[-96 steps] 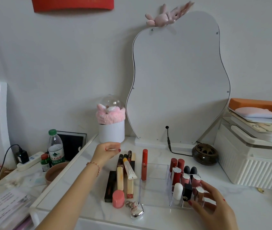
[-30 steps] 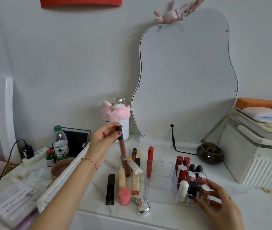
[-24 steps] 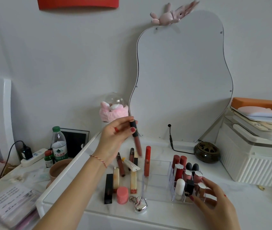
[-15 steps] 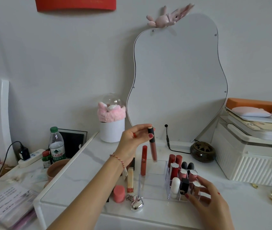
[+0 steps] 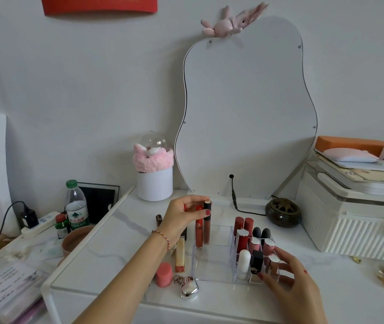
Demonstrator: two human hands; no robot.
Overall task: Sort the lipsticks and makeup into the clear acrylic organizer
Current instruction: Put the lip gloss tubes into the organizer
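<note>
Lip gloss (image 5: pixel 206 226) lowered into organizer (image 5: pixel 212 263).

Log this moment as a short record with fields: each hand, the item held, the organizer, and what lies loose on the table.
left hand: pinches the black cap of a dark red lip gloss tube, held upright
tube position: lower end in the organizer's left section, beside a red tube standing there
right hand: fingers rest on the front right of the clear acrylic organizer
organizer right side: slots hold upright lipsticks
loose on table: gold tube, pink cylinder, silver keychain
</note>
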